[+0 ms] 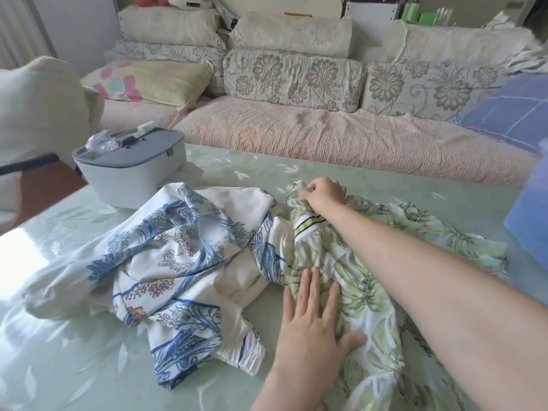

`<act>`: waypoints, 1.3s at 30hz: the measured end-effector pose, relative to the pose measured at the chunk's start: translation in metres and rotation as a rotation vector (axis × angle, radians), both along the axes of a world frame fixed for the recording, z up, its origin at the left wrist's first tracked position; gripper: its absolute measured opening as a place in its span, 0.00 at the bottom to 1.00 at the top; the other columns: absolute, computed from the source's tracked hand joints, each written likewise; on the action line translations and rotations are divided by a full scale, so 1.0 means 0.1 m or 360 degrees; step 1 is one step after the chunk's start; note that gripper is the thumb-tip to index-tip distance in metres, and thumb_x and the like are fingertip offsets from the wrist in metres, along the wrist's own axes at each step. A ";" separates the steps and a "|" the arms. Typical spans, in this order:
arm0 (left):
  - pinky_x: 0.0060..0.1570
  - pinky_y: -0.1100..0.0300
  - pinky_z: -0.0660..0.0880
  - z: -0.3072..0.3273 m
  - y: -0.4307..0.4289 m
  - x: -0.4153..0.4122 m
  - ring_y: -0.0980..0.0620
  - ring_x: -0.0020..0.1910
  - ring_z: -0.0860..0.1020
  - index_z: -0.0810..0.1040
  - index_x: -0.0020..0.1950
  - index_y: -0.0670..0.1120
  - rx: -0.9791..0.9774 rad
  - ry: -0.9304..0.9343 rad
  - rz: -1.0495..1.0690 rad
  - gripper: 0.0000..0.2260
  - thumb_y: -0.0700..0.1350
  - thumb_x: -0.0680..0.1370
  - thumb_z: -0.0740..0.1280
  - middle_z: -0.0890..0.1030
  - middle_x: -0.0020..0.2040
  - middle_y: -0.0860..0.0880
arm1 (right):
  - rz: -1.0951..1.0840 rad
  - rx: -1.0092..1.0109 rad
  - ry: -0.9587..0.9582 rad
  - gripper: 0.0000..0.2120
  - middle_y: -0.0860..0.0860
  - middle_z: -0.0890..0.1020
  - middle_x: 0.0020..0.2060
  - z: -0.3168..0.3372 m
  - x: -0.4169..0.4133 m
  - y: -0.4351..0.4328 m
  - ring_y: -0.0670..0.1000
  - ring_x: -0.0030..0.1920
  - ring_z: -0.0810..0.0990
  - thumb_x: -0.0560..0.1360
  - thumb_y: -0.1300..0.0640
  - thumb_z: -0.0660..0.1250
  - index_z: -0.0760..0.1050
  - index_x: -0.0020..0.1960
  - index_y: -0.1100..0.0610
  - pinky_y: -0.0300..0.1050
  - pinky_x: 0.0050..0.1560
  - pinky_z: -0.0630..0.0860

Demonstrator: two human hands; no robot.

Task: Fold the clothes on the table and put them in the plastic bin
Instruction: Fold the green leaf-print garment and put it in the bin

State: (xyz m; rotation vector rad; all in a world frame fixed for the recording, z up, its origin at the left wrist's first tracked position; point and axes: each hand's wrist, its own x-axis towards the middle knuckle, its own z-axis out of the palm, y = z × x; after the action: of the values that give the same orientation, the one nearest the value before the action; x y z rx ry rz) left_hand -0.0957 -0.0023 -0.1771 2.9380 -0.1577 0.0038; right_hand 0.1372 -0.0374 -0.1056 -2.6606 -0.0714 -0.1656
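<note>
A green leaf-print garment (367, 280) lies crumpled on the right half of the table. My left hand (314, 318) presses flat on its near part with straight fingers. Reaching across to the far end, my right hand (324, 192) grips a bunch of the same green fabric. Left of it lies a white garment with blue floral print (178, 247), rumpled and partly over a plain cream piece (240, 280). A blue plastic bin (530, 223) shows at the right edge, only partly in view.
The table (385, 179) has a pale green leaf-patterned cover. A grey-lidded white box (130, 170) stands at its far left. A sofa (296, 134) with floral cushions runs along the far side. A cream chair back (38, 108) is at the left.
</note>
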 end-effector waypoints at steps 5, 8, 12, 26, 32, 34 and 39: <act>0.56 0.41 0.75 -0.12 0.01 0.03 0.48 0.68 0.70 0.68 0.69 0.50 -0.0096 -0.0029 -0.0005 0.33 0.68 0.77 0.41 0.73 0.68 0.44 | -0.0280 0.0431 -0.0220 0.08 0.51 0.83 0.42 -0.08 0.27 0.04 0.57 0.51 0.78 0.73 0.50 0.69 0.78 0.37 0.50 0.47 0.52 0.73; 0.56 0.40 0.74 -0.14 0.02 0.03 0.48 0.69 0.67 0.67 0.70 0.50 -0.0134 -0.0070 0.0030 0.33 0.68 0.77 0.41 0.71 0.69 0.43 | -0.0372 0.0422 -0.0115 0.02 0.54 0.79 0.53 -0.22 0.28 -0.04 0.57 0.55 0.76 0.74 0.53 0.69 0.78 0.46 0.48 0.44 0.47 0.72; 0.72 0.41 0.37 0.01 -0.01 0.02 0.46 0.72 0.28 0.33 0.74 0.52 -0.0073 0.0163 -0.0155 0.40 0.71 0.66 0.30 0.26 0.71 0.48 | 0.0019 0.0308 -0.0445 0.22 0.53 0.67 0.71 -0.14 0.02 -0.11 0.55 0.71 0.63 0.79 0.56 0.62 0.65 0.72 0.52 0.49 0.69 0.62; 0.74 0.48 0.52 0.38 0.34 -0.33 0.48 0.77 0.48 0.51 0.77 0.58 -0.0675 0.0207 0.0132 0.28 0.60 0.79 0.55 0.41 0.77 0.52 | 0.0636 0.0235 0.0152 0.22 0.55 0.69 0.71 0.49 -1.32 -0.85 0.55 0.63 0.75 0.82 0.45 0.50 0.66 0.72 0.52 0.44 0.64 0.69; 0.57 0.60 0.72 0.56 0.57 -1.04 0.53 0.52 0.77 0.79 0.56 0.50 -0.0979 0.0001 0.0184 0.10 0.50 0.79 0.62 0.78 0.55 0.51 | 0.1082 -0.0008 0.0415 0.25 0.41 0.66 0.71 0.44 -2.65 -1.25 0.35 0.50 0.75 0.77 0.67 0.57 0.70 0.68 0.45 0.34 0.51 0.75; 0.50 0.61 0.75 0.56 0.56 -1.36 0.54 0.48 0.79 0.78 0.54 0.50 -0.1143 0.0211 0.0196 0.12 0.55 0.77 0.63 0.81 0.49 0.52 | 0.1194 -0.0154 0.0501 0.36 0.41 0.61 0.73 0.34 -2.95 -1.27 0.40 0.69 0.62 0.73 0.71 0.56 0.62 0.72 0.39 0.41 0.68 0.65; 0.42 0.65 0.71 0.53 0.54 -1.84 0.55 0.47 0.76 0.73 0.58 0.52 -0.0898 0.0333 0.0194 0.21 0.57 0.69 0.74 0.77 0.49 0.55 | 0.0952 -0.0234 0.0275 0.32 0.45 0.60 0.70 0.11 -3.36 -1.20 0.46 0.71 0.53 0.75 0.65 0.62 0.60 0.74 0.44 0.46 0.71 0.57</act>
State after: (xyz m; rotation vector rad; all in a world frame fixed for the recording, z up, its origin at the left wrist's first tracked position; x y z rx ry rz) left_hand -0.2794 0.0521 -0.1242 2.3606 0.0499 -0.2052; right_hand -0.1993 -0.1578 -0.0942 -2.6520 -0.8343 0.2728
